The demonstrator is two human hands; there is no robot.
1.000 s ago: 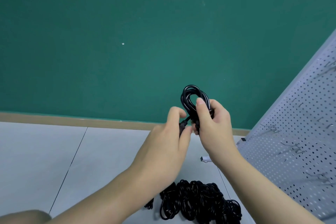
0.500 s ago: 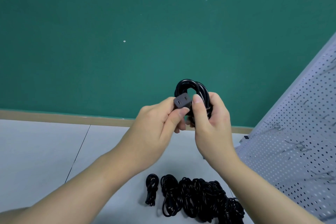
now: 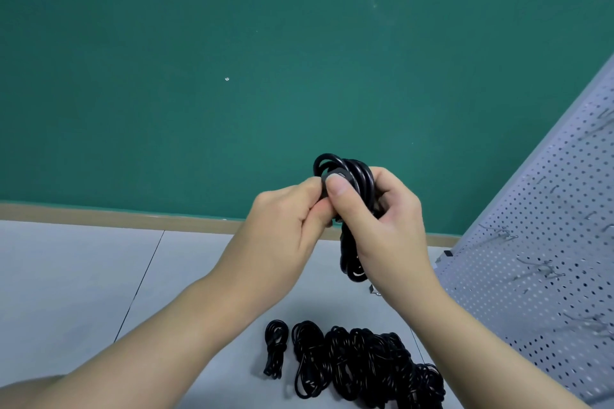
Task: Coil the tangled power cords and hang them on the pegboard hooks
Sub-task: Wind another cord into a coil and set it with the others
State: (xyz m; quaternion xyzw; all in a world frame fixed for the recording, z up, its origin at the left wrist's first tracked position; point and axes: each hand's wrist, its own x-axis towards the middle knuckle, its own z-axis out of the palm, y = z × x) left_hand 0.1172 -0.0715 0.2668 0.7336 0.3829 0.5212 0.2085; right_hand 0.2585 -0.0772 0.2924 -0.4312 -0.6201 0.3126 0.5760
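A black coiled power cord (image 3: 357, 173) is held up in front of the green wall. My right hand (image 3: 382, 222) grips the bundle, thumb pressed on the cord's plug end at the top; loops hang below the palm. My left hand (image 3: 289, 222) pinches the plug end from the left, fingers curled against it. On the floor below lies a pile of black cords (image 3: 358, 365), several of them in loose coils. The grey pegboard (image 3: 545, 242) with metal hooks (image 3: 545, 271) leans at the right.
A green wall with a tan baseboard (image 3: 116, 214) runs across the back. The floor is light grey tile (image 3: 83, 276) with seams. One small separate coil (image 3: 275, 347) lies left of the pile. The pegboard's lower edge reaches near the pile.
The plug end has moved from facing me beside the coil to the top of the bundle, under my right thumb. Both hands have closed together; the coil's lower loops now show below my right palm.
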